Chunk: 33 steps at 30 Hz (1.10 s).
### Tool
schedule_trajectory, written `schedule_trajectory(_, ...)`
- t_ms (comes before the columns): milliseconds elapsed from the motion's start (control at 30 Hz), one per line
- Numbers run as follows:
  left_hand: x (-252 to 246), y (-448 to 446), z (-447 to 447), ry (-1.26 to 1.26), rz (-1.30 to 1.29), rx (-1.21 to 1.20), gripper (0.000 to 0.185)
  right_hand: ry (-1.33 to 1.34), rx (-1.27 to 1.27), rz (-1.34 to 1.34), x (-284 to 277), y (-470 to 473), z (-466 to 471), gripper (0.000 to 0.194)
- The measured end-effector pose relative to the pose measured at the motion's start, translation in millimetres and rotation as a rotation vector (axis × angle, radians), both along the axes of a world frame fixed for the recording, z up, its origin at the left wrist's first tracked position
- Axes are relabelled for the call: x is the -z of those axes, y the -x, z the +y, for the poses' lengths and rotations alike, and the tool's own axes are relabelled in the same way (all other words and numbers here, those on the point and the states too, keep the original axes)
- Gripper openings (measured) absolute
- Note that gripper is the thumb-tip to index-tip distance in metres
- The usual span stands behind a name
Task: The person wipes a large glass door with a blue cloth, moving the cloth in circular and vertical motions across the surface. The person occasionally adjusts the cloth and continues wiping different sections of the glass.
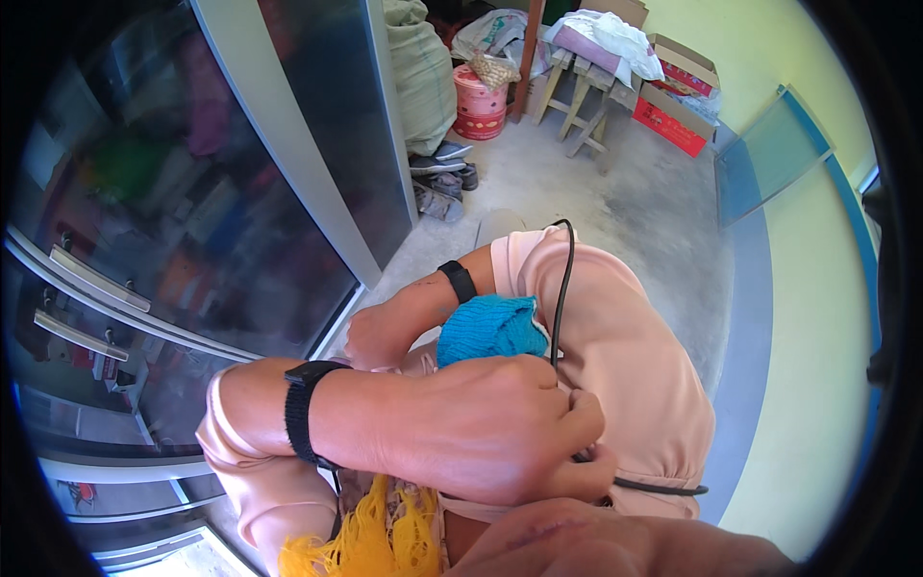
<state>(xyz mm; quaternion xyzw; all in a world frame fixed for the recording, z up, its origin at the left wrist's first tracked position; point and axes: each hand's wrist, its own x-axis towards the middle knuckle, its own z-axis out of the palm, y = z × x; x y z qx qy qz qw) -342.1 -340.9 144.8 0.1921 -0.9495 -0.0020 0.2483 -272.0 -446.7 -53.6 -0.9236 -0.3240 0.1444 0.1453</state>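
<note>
My left hand (497,425) reaches across from the left, its fingers curled and a black strap (306,411) around the wrist. A thin black cable (566,296) runs down behind this hand, and some of it shows by the fingertips; whether they grip it I cannot tell. Farther off, my right hand (382,332) points left, with another black strap on its wrist. My left forearm partly covers it, and its fingers are hidden. Between the two arms sits a ribbed blue cloth piece (487,332) with a white edge. Yellow stringy fringe (368,534) hangs below my left forearm.
Dark glass panels (173,180) in a metal frame stand on the left. Ahead are shoes (440,184), a full sack (418,79), a pink bucket (479,101), a wooden stool (577,101) bearing bags, and red cartons (670,119). A framed panel (771,159) leans against the right wall.
</note>
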Motion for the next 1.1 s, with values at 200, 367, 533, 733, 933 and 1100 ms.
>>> schedule_trajectory(200, 15.2, -66.6, -8.9, -0.063, 0.429, -0.063, 0.02, 0.011, -0.02, 0.038, -5.2, -5.0, 14.4, 0.029)
schedule_trajectory(367, 26.1, -49.2, 22.3, -0.05, 0.186, -0.087, 0.021, -0.022, -0.028, 0.048, -2.9, -12.6, 23.5, 0.031)
schedule_trajectory(533, 20.6, -37.0, 20.5, -0.182, 0.177, 0.063, 0.029, -0.036, -0.057, 0.125, 8.7, -9.1, 25.9, 0.032)
schedule_trajectory(733, -3.3, -21.6, 14.5, -0.391, 0.098, 0.152, 0.031, 0.026, -0.093, -0.022, 31.4, -8.4, 21.5, 0.036)
schedule_trajectory(933, -21.5, -4.6, 4.8, -0.54, 0.084, 0.155, 0.024, -0.098, -0.113, -0.029, 29.2, -11.7, 8.5, 0.036)
schedule_trajectory(1100, -27.2, 10.2, 0.6, -0.333, -0.104, 0.038, 0.018, -0.076, -0.121, 0.005, 21.8, -5.2, 10.8, 0.035)
